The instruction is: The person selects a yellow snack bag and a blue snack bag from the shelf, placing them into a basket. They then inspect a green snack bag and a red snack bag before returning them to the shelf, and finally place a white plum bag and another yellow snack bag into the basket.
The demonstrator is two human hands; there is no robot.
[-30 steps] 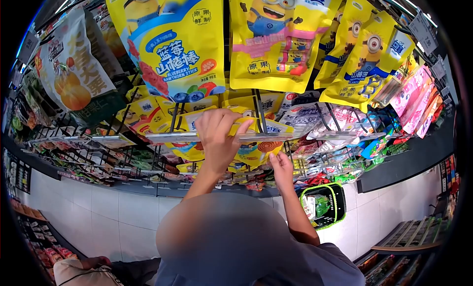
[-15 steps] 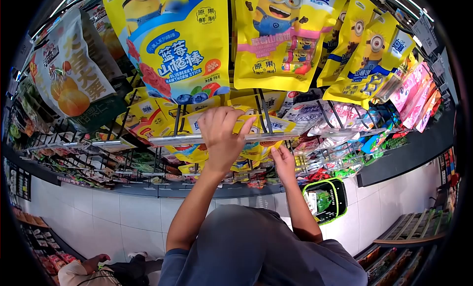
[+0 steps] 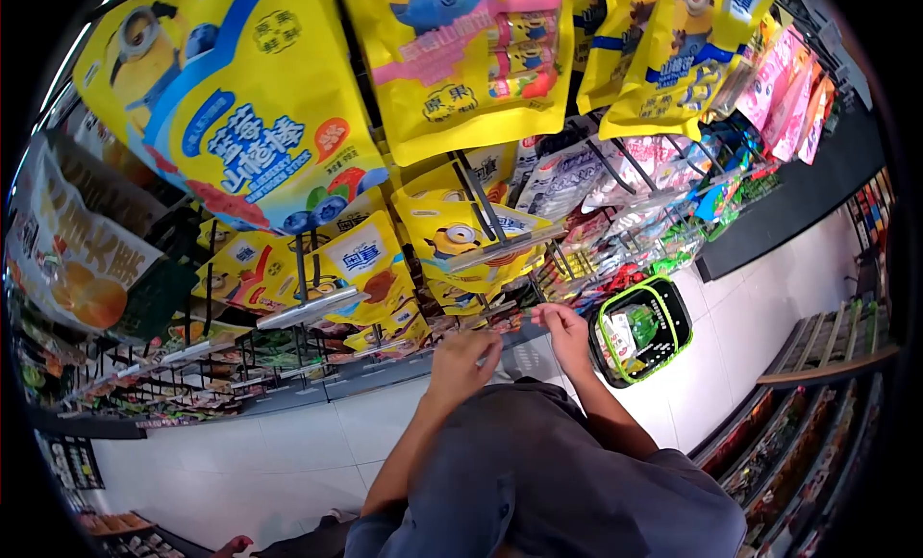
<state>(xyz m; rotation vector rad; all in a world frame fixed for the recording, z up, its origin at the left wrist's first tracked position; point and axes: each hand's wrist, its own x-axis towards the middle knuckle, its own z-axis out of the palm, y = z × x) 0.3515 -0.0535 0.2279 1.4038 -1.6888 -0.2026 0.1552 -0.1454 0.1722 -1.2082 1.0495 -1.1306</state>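
Note:
My left hand [image 3: 466,363] is in front of the lower rack, slightly blurred, its fingers loosely curled with the thumb apart; no item shows in it. To its right, my right hand [image 3: 565,335] has thumb and forefinger pinched together, and whatever may be between them is too small to make out. Above the hands, a yellow snack bag [image 3: 460,239] with a cartoon figure hangs on a hook, behind a clear label holder [image 3: 505,247]. Another yellow bag [image 3: 361,260] hangs to the left, above a second label holder [image 3: 312,308]. Neither hand touches these bags.
Large yellow bags [image 3: 260,125] hang overhead. A green-rimmed black basket [image 3: 685,329] with packages inside stands on the floor [image 3: 750,351] at right. Low shelving [image 3: 817,385] stands further right. Part of another person [image 3: 322,541] shows at the bottom left.
My left hand has left the rack's front rail and moved down toward my body. My right hand remains pinched, slightly lower. The view has tilted and shifted, bringing the basket higher and the bags closer.

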